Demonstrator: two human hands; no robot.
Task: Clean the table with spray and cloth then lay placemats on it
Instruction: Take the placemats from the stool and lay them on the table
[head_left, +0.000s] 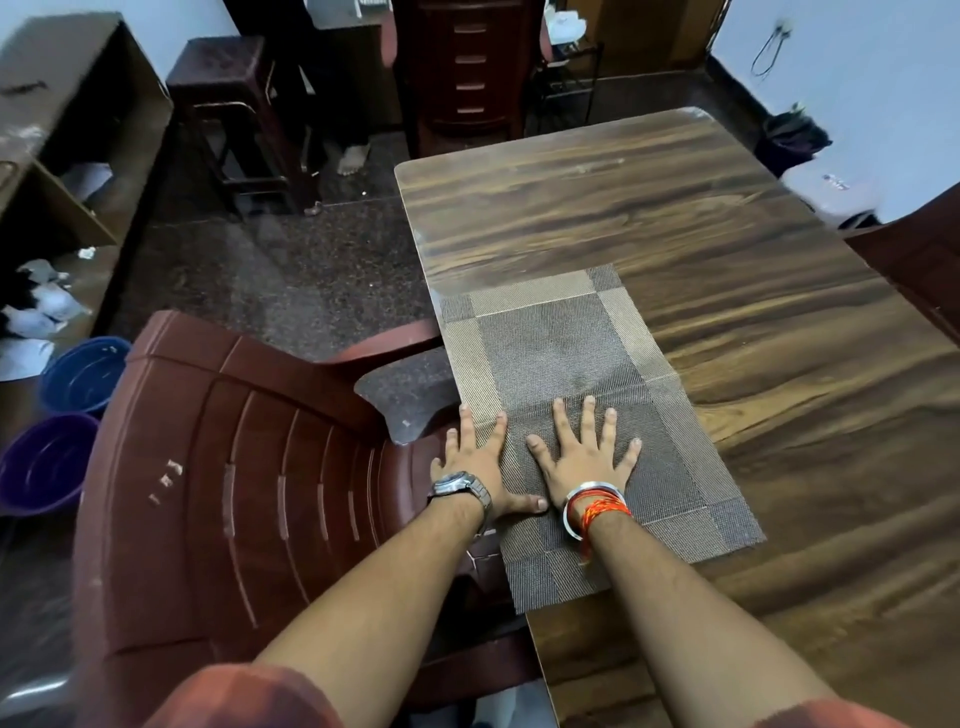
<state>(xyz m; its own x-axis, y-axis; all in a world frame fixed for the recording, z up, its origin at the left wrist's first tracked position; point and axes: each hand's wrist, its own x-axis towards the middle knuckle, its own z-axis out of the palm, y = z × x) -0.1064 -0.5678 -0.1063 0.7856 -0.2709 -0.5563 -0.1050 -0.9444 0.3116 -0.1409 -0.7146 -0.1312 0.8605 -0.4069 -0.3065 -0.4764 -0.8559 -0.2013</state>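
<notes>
Placemat (556, 353), part hidden under L hand (475, 470), R hand (584, 460)

Place: a lived-in room in a home, set up for dining.
Table: wood-grain table (675, 218) at 1 o'clock, with a woven placemat (550, 353) on it.
Seating: maroon plastic chair (218, 467) at 8 o'clock; stacked chairs (467, 67) at 12; stool (223, 67) at 11.
Floor: dark speckled stone (291, 280); blue tub (83, 374) and purple tub (44, 462) at 9 o'clock.
Storage: open wooden shelving (78, 104) at 10 o'clock.

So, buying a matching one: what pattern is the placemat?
The placemat is woven grey-brown with a tan border and darker corner squares; head view.
</notes>
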